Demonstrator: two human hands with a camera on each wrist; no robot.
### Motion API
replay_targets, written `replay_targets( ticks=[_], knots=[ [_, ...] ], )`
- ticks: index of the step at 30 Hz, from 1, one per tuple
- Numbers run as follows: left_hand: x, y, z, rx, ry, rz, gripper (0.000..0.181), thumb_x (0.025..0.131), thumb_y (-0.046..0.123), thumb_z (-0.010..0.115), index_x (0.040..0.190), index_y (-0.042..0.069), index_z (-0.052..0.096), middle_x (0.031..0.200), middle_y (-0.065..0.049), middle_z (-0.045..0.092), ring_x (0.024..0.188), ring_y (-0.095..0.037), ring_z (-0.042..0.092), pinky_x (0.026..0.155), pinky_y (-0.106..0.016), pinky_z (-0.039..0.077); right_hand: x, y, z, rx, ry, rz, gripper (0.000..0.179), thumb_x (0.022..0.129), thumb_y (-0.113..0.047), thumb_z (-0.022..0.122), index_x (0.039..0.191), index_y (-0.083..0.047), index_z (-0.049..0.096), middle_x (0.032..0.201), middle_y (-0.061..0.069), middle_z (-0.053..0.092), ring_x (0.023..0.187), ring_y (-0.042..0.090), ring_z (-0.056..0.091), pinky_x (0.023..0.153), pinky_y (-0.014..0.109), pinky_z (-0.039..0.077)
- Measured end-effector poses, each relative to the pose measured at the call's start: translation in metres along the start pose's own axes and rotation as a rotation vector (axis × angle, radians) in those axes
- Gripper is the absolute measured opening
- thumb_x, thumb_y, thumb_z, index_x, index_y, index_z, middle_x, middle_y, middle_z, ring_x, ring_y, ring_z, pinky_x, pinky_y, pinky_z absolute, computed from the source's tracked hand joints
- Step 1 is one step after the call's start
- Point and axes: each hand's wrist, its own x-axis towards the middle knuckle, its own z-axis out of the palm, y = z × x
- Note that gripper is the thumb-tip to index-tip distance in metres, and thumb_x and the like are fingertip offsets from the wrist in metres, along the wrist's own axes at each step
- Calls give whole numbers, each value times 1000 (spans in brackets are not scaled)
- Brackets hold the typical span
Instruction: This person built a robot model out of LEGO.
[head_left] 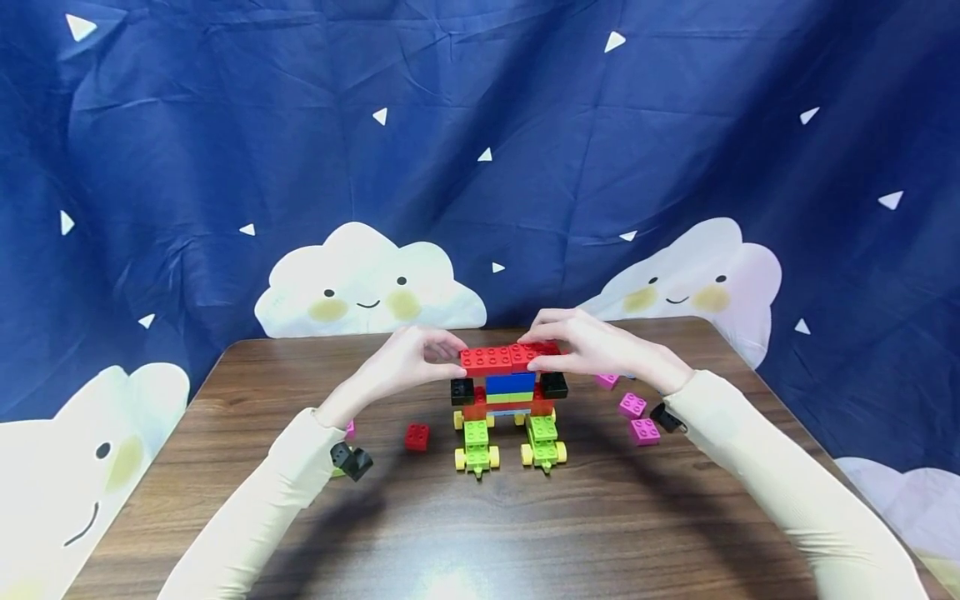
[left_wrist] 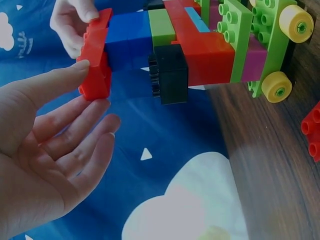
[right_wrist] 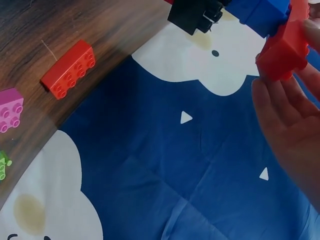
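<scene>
A building-brick model stands on the table, with two red bricks side by side as its top layer: a left one [head_left: 486, 360] and a right one [head_left: 522, 358]. My left hand [head_left: 412, 358] pinches the outer end of the left red brick, thumb on one face and fingertips on the other in the left wrist view. At the opposite end, my right hand [head_left: 588, 342] grips the right red brick and partly covers it. Beneath are blue bricks [head_left: 510, 383], with a black brick [head_left: 462, 392] jutting out left and another black brick [head_left: 554, 385] right. Lime-green wheeled bases [head_left: 476, 442] carry the model.
A loose red brick [head_left: 417, 437] lies left of the model. Pink bricks [head_left: 644, 432] are scattered to its right, near the right forearm. The right wrist view shows a longer red brick [right_wrist: 69, 69] near the table edge. A blue cloud-printed cloth [head_left: 525, 167] hangs behind.
</scene>
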Motion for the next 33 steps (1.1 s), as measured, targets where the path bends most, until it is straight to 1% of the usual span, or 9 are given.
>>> replay_targets(
  ticks=[7, 11, 16, 22, 25, 29, 33],
  knots=[
    [0, 1, -1, 5, -1, -9, 32, 82, 25, 81, 110, 12, 74, 101, -2, 77, 92, -14, 71, 89, -34, 58, 6, -6, -1, -8, -5, 14, 34, 86, -25, 77, 118, -13, 73, 102, 0, 69, 86, 10, 60, 75, 27, 57],
    [0, 0, -1, 6, -2, -6, 32, 82, 25, 81, 110, 12, 74, 101, -2, 77, 92, -14, 71, 88, -34, 58, 10, -10, -4, -12, -13, 18, 32, 85, -23, 78, 115, -11, 74, 100, 2, 71, 82, 12, 61, 72, 27, 56],
    [0, 0, -1, 8, -4, -3, 32, 82, 25, 81, 110, 11, 74, 101, -4, 77, 92, -14, 71, 88, -34, 58, 15, -16, -7, -34, -55, 32, 28, 86, -22, 76, 111, -8, 75, 96, 4, 72, 80, 13, 60, 69, 26, 54],
    [1, 0, -1, 7, -6, -11, 32, 82, 26, 81, 110, 11, 74, 101, -4, 77, 92, -14, 71, 89, -34, 58, 20, -22, -12, -64, -115, 70, 27, 85, -22, 78, 108, -8, 76, 93, 3, 72, 77, 12, 60, 65, 20, 51],
    [1, 0, -1, 9, -8, -10, 32, 82, 26, 81, 109, 11, 74, 101, -4, 77, 92, -14, 71, 89, -34, 58, 23, -25, -14, -85, -123, 47, 26, 84, -20, 79, 105, -6, 77, 90, 5, 73, 75, 13, 61, 65, 20, 51],
    [1, 0, -1, 13, -8, -9, 32, 82, 27, 81, 109, 12, 74, 101, -4, 77, 91, -14, 71, 88, -34, 58, 26, -27, -15, -119, -122, -3, 26, 82, -18, 80, 103, -4, 77, 88, 7, 74, 74, 14, 62, 65, 22, 52],
    [1, 0, -1, 14, -9, -13, 32, 82, 27, 81, 110, 12, 74, 100, -2, 77, 91, -13, 71, 88, -34, 58, 27, -27, -16, -124, -136, -15, 27, 82, -20, 81, 102, -3, 77, 89, 8, 74, 75, 15, 63, 65, 22, 52]
  ],
)
